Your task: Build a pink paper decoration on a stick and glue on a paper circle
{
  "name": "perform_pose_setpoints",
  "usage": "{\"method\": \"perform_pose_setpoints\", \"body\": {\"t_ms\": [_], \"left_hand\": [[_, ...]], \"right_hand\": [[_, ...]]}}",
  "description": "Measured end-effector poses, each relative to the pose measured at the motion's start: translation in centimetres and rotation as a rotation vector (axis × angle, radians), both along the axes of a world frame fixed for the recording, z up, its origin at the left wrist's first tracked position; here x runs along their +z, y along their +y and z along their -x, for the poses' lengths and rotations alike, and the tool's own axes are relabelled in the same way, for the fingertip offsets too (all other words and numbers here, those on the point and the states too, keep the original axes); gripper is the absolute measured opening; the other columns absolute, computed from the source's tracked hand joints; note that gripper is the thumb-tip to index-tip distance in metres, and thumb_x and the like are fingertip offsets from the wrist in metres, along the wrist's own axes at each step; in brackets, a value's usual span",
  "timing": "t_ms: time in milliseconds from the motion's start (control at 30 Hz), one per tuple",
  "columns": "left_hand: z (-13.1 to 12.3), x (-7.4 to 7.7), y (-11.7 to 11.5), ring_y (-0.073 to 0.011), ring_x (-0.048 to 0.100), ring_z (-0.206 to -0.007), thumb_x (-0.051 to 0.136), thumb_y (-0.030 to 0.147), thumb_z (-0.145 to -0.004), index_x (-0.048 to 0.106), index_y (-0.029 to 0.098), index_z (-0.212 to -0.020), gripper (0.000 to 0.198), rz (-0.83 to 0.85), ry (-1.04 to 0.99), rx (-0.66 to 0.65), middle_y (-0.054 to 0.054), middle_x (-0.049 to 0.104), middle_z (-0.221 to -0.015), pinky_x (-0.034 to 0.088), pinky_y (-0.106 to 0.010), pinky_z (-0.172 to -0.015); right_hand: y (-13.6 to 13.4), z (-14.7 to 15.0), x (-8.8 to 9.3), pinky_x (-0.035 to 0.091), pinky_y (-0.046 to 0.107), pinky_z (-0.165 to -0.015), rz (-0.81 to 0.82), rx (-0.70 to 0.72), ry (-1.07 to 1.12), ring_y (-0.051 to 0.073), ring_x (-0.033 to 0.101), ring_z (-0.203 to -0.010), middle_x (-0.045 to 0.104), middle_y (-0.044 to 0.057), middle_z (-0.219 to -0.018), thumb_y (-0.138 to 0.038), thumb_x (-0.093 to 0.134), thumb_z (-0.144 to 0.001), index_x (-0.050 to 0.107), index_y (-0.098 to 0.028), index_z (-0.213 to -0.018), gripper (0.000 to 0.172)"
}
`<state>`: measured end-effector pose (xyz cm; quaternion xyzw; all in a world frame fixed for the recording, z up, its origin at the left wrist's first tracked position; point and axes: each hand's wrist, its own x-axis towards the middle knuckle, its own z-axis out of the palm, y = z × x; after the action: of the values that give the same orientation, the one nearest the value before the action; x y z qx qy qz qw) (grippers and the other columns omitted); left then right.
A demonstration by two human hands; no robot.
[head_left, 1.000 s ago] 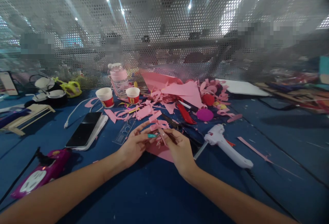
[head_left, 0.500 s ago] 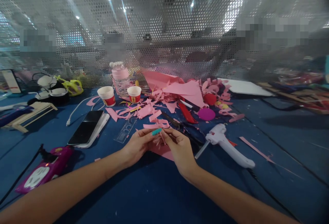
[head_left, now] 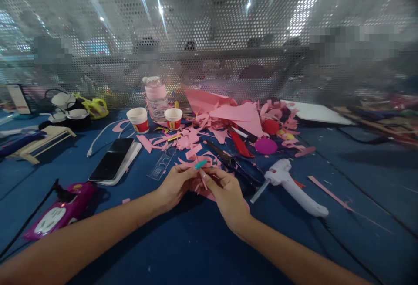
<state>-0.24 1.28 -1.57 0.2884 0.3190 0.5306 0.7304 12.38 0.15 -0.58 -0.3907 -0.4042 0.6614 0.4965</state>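
Observation:
My left hand [head_left: 178,185] and my right hand [head_left: 227,191] meet at the middle of the blue table, both closed. Between their fingertips they pinch a small piece of pink paper [head_left: 200,185], cut into thin strips. My left thumb has a long turquoise nail and lies across the top of it. Part of the paper is hidden by the fingers. Just beyond my hands lie curled pink paper scraps [head_left: 192,152] and a pair of dark-handled scissors [head_left: 228,159]. A white glue gun [head_left: 292,187] rests on its side right of my right hand.
A phone [head_left: 112,158], a clear stencil ruler [head_left: 162,163] and a purple power strip [head_left: 60,211] lie at left. Paper cups [head_left: 138,121], a water bottle [head_left: 156,100], a red cutter [head_left: 241,143] and a large pink paper pile [head_left: 240,117] stand along the back, before a perforated metal screen [head_left: 209,28].
My hands stay together on the pink paper, with the fingers shifting slightly around it. The view has turned a little left, so the table things sit slightly further right.

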Motion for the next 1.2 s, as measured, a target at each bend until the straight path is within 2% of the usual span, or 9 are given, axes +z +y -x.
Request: {"method": "perform_pose_setpoints", "body": {"t_ms": [100, 233, 367, 500, 667, 867, 1000, 1200], "left_hand": [[-0.18, 0.13, 0.03, -0.0120, 0.058, -0.048, 0.079, 0.030, -0.056, 0.069, 0.012, -0.058, 0.021, 0.023, -0.011, 0.070, -0.003, 0.066, -0.055, 0.043, -0.022, -0.048], [-0.54, 0.50, -0.06, -0.0119, 0.057, -0.048, 0.080, 0.033, -0.053, 0.070, 0.012, -0.062, 0.025, 0.045, 0.007, 0.075, -0.003, 0.066, -0.055, 0.042, -0.023, -0.048], [-0.60, 0.53, -0.14, -0.0132, 0.060, -0.055, 0.078, 0.032, -0.056, 0.071, 0.013, -0.067, 0.023, 0.006, 0.012, 0.073, -0.003, 0.067, -0.059, 0.046, -0.025, -0.057], [-0.44, 0.21, -0.11, -0.0186, 0.064, -0.069, 0.076, 0.031, -0.060, 0.071, 0.014, -0.071, 0.021, -0.026, 0.022, 0.075, -0.004, 0.070, -0.067, 0.047, -0.032, -0.070], [-0.40, -0.02, -0.12, -0.0217, 0.066, -0.075, 0.075, 0.031, -0.062, 0.072, 0.014, -0.076, 0.022, -0.046, 0.039, 0.064, -0.007, 0.072, -0.073, 0.048, -0.036, -0.076], [-0.40, 0.21, -0.17, -0.0167, 0.064, -0.066, 0.075, 0.027, -0.062, 0.073, 0.014, -0.079, 0.021, -0.030, 0.018, 0.061, -0.005, 0.072, -0.072, 0.049, -0.029, -0.068], [-0.28, 0.40, -0.26, -0.0167, 0.064, -0.062, 0.077, 0.027, -0.059, 0.073, 0.014, -0.076, 0.022, -0.013, 0.020, 0.053, -0.005, 0.071, -0.066, 0.049, -0.030, -0.067], [-0.11, 0.33, -0.48, -0.0218, 0.064, -0.085, 0.077, 0.024, -0.059, 0.071, 0.014, -0.088, 0.031, 0.000, 0.057, 0.037, -0.009, 0.071, -0.089, 0.046, -0.034, -0.081]], "right_hand": [[0.15, -0.03, 0.01, 0.055, 0.029, -0.065, -0.021, -0.053, -0.009, 0.012, 0.062, -0.060, 0.066, -0.001, -0.068, -0.032, 0.074, -0.060, 0.066, -0.018, -0.076, 0.022], [0.37, -0.13, -0.15, 0.054, 0.031, -0.066, -0.059, -0.060, -0.034, 0.013, 0.059, -0.057, 0.063, -0.001, -0.062, -0.034, 0.072, -0.062, 0.067, -0.018, -0.075, 0.021], [0.49, -0.27, -0.34, 0.052, 0.030, -0.066, -0.082, -0.066, -0.057, 0.013, 0.058, -0.059, 0.062, -0.001, -0.063, -0.037, 0.071, -0.064, 0.067, -0.018, -0.075, 0.022], [0.57, -0.37, -0.46, 0.050, 0.031, -0.069, -0.113, -0.106, -0.133, 0.014, 0.058, -0.063, 0.063, 0.001, -0.067, -0.039, 0.069, -0.065, 0.068, -0.018, -0.076, 0.024], [0.67, -0.50, -0.47, 0.048, 0.030, -0.067, -0.123, -0.112, -0.132, 0.012, 0.055, -0.059, 0.062, 0.000, -0.064, -0.036, 0.069, -0.066, 0.068, -0.017, -0.078, 0.022], [0.77, -0.50, -0.42, 0.047, 0.027, -0.065, -0.103, -0.127, -0.098, 0.011, 0.055, -0.058, 0.063, 0.000, -0.064, -0.034, 0.071, -0.064, 0.068, -0.017, -0.076, 0.021], [0.76, -0.38, -0.28, 0.049, 0.027, -0.063, -0.082, -0.121, -0.050, 0.011, 0.056, -0.056, 0.063, -0.001, -0.061, -0.035, 0.074, -0.060, 0.069, -0.018, -0.074, 0.022], [0.58, -0.19, 0.07, 0.050, 0.024, -0.053, 0.060, -0.030, 0.081, 0.009, 0.055, -0.049, 0.063, -0.002, -0.058, -0.036, 0.076, -0.056, 0.069, -0.020, -0.072, 0.025]]}}
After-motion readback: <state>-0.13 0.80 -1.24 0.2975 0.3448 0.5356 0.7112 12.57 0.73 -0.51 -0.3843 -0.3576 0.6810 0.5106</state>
